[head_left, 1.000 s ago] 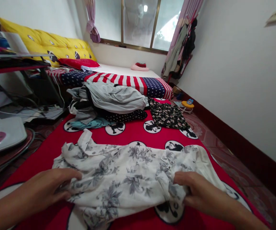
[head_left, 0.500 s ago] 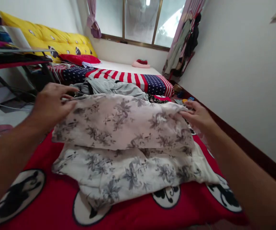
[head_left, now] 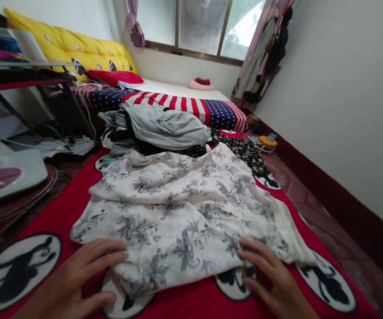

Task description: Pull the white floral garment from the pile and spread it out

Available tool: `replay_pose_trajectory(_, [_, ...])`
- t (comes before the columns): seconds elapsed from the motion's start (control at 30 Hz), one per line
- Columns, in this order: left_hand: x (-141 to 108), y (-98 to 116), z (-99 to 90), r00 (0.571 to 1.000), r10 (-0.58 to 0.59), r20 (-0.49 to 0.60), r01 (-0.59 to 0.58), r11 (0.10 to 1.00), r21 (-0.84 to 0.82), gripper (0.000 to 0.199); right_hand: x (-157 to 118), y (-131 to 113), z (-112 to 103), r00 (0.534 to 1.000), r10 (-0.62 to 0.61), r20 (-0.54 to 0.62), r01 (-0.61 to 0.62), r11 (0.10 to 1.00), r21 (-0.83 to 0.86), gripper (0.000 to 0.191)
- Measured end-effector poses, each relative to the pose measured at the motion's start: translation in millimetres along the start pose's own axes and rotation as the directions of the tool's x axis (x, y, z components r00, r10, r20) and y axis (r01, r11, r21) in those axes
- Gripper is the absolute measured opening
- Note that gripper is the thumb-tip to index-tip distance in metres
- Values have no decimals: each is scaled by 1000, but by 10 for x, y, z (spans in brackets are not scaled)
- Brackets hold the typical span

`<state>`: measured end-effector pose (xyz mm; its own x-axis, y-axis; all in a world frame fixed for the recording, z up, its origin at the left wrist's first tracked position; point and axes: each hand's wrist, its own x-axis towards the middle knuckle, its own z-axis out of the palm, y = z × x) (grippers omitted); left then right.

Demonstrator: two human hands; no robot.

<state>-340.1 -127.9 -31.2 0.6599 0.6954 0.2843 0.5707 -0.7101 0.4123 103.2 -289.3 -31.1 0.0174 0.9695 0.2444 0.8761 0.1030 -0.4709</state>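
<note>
A white garment with grey flower print (head_left: 178,212) lies spread on a red blanket (head_left: 61,212) with monkey figures in white ovals. Its surface has a few wrinkles, and I cannot tell which kind of garment it is. My left hand (head_left: 81,274) is at the near left edge of the cloth, fingers apart, the fingertips at or just over the fabric. At the near right edge is my right hand (head_left: 267,274), fingers spread, its fingertips by the hem. Neither hand grips the cloth.
Beyond the garment is a heap of grey clothes (head_left: 168,126), with a black floral cloth (head_left: 244,153) to its right. A round stool (head_left: 15,208) bearing a white-and-pink object stands left. A small yellow stool (head_left: 268,141) is by the right wall. A bed (head_left: 178,91) lies behind.
Both hands have let go of the garment's far edge and come back to its near edge. The lifted cloth now lies down flat, uncovering the grey heap behind it.
</note>
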Motion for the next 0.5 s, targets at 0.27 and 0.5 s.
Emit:
replay_pose_trajectory(0.27, [49, 42, 3, 979, 193, -70, -196, 980, -36, 31, 147, 258, 63, 978, -37, -205, 27, 998, -50, 23])
replay_pose_trajectory(0.5, [112, 286, -456, 950, -290, 113, 309, 836, -453, 28, 312, 203, -408, 992, 105, -70, -93, 984, 151, 22])
